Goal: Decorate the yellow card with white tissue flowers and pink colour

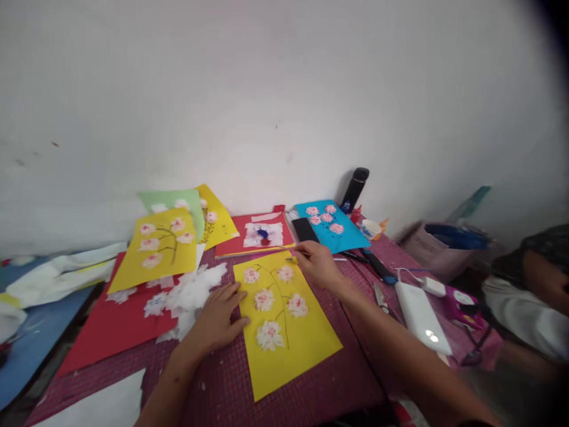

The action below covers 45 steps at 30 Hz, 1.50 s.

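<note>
A yellow sheet of paper [306, 356] lies in front of me, with drawn dark stems and several white-and-pink tissue flowers [269, 335] on it. My left hand [220, 314] rests with fingers apart at the sheet's left edge, the fingertips touching the paper. Near the top right edge, my right hand [319, 264] is closed around a thin pen-like tool [291, 260]. Its tip points left over the paper, close to the upper flowers. Most of the tool is hidden by my fingers, so its exact kind is unclear.
Crumpled white tissue [195, 290] lies on red paper [115, 323] at left, beside another yellow flower sheet [127, 261]. Behind are a blue flower sheet [351, 240], a phone [304, 230] and a black bottle [354, 190]. A white power bank [420, 314] and scissors [381, 298] lie right.
</note>
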### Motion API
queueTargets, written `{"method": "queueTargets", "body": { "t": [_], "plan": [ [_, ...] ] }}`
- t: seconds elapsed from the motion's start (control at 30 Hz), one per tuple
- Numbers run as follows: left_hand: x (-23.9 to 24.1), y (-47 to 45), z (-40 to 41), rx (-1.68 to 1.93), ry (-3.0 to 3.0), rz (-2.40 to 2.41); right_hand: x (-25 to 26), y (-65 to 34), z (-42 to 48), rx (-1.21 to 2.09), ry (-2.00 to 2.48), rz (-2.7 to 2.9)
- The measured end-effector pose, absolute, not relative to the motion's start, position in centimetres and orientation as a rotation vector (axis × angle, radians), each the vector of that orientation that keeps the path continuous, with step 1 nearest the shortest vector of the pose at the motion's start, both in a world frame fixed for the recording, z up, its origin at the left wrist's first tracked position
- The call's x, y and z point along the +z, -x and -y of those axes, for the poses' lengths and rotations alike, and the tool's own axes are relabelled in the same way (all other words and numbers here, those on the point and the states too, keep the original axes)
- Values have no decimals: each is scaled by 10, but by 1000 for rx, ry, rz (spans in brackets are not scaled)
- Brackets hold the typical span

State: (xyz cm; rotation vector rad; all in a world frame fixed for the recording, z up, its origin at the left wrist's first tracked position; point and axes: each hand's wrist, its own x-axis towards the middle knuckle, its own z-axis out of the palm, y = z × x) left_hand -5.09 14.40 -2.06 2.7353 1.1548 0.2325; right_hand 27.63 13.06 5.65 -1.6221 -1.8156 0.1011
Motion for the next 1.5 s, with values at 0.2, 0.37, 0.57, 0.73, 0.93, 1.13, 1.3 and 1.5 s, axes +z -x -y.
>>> {"method": "queueTargets", "body": {
  "t": [0.2,0.37,0.57,0.73,0.93,1.13,1.3,1.5],
  "plan": [
    [-16,51,-140,252,-2711,-1163,42,-256,-194,98,1716,1872],
    [-13,49,-139,234,-2687,-1163,29,-250,-204,92,1789,1940],
    [-12,49,-139,250,-2679,-1150,26,-252,-206,60,1821,1969],
    [-11,49,-138,253,-2667,-1148,26,-248,-205,60,1812,1974],
    [-10,49,-137,256,-2662,-1171,23,-248,-201,78,1767,1919],
    [-9,48,-137,225,-2649,-1166,31,-261,-186,144,1673,1788],
    [-9,48,-136,276,-2632,-1149,37,-272,-117,275,1590,1740],
    [-10,48,-135,296,-2620,-1147,33,-265,-23,587,1439,1819]
  ]
}}
